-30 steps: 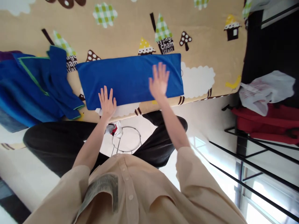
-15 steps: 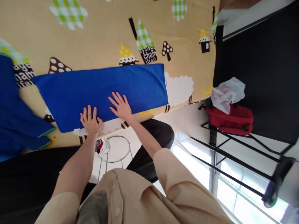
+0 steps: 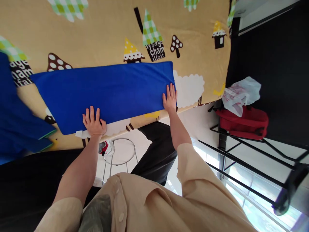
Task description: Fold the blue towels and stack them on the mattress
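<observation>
A blue cloth (image 3: 108,90), a long folded strip, lies flat on the patterned beige cover (image 3: 101,35). My left hand (image 3: 93,122) rests palm down on its near edge toward the left, fingers spread, beside a small white tag (image 3: 79,133). At the right end of the strip, my right hand (image 3: 170,97) lies flat near the corner, its fingers a little apart. Neither hand grips anything. More blue cloth (image 3: 21,119) with green edging is heaped at the far left.
A red bag (image 3: 243,124) and a white plastic bag (image 3: 242,93) are at the right beyond the cover's edge, by a black metal frame (image 3: 256,149). Below the near edge stands a round metal-framed stool (image 3: 124,164), with a red and white item (image 3: 106,148) beside it.
My right hand has slid right along the blue strip, from its middle to its right end. My left hand stays in place. The view has shifted slightly.
</observation>
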Demonstrator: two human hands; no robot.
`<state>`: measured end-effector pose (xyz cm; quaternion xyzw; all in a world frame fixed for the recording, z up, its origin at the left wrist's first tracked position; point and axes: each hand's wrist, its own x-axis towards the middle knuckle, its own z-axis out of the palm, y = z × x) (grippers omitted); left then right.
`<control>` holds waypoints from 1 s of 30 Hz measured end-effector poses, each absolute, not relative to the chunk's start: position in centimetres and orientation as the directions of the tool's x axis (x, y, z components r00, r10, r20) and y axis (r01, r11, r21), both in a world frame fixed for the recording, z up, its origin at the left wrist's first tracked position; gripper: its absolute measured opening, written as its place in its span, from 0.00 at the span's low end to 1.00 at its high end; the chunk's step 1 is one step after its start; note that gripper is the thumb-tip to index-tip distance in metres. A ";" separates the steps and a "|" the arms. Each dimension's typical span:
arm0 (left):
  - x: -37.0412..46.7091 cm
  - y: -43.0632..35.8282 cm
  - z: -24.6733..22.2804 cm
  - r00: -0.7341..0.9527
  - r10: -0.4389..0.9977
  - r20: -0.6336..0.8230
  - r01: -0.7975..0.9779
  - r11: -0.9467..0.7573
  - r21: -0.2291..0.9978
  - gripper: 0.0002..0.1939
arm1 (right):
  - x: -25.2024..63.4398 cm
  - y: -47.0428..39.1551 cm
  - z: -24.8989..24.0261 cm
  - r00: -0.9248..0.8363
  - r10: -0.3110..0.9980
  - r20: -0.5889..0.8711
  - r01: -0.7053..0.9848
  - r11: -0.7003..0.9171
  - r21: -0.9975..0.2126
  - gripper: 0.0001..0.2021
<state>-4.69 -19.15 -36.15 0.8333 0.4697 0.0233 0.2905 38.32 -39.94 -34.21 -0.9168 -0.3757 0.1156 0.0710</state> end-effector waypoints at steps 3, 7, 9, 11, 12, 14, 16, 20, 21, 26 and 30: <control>-4.6 -19.1 -35.9 0.550 0.789 -0.273 0.767 -0.348 0.539 0.41 | 39.5 -41.3 -35.7 0.686 0.727 -0.037 0.681 -0.659 -0.318 0.35; -4.5 -19.1 -35.8 0.545 0.795 -0.267 0.771 -0.349 0.533 0.41 | 39.2 -41.0 -35.6 0.705 0.698 -0.123 0.665 -0.711 -0.227 0.34; -4.5 -19.2 -35.7 0.542 0.802 -0.252 0.777 -0.364 0.513 0.41 | 39.0 -40.3 -34.7 0.718 0.669 -0.192 0.645 -0.743 -0.179 0.32; -4.6 -19.2 -35.8 0.545 0.801 -0.246 0.779 -0.376 0.501 0.41 | 39.2 -39.6 -33.6 0.734 0.641 -0.225 0.615 -0.768 -0.179 0.32; -4.6 -19.2 -35.8 0.548 0.799 -0.246 0.779 -0.381 0.498 0.41 | 39.5 -39.2 -33.0 0.739 0.626 -0.249 0.601 -0.779 -0.177 0.32; -4.7 -19.3 -36.0 0.553 0.796 -0.245 0.778 -0.388 0.495 0.41 | 39.8 -37.9 -31.3 0.736 0.598 -0.318 0.583 -0.798 -0.153 0.33; -4.7 -19.3 -36.2 0.555 0.796 -0.242 0.776 -0.391 0.495 0.40 | 39.3 -35.6 -29.4 0.702 0.607 -0.373 0.602 -0.785 -0.144 0.36; -4.8 -19.2 -36.3 0.550 0.796 -0.255 0.775 -0.371 0.512 0.39 | 33.5 -27.9 -27.4 0.562 0.802 -0.202 0.741 -0.596 -0.308 0.38; -4.7 -19.2 -36.3 0.549 0.795 -0.256 0.774 -0.369 0.514 0.39 | 31.3 -25.8 -27.6 0.508 0.850 -0.138 0.770 -0.520 -0.370 0.37; -4.8 -19.3 -36.2 0.538 0.805 -0.251 0.784 -0.368 0.500 0.39 | 22.7 -19.0 -31.5 0.143 0.966 -0.216 0.795 -0.242 -0.557 0.36; -4.9 -19.5 -36.5 0.532 0.804 -0.265 0.793 -0.363 0.490 0.38 | 23.7 -19.2 -33.5 0.004 0.967 -0.256 0.805 -0.155 -0.573 0.35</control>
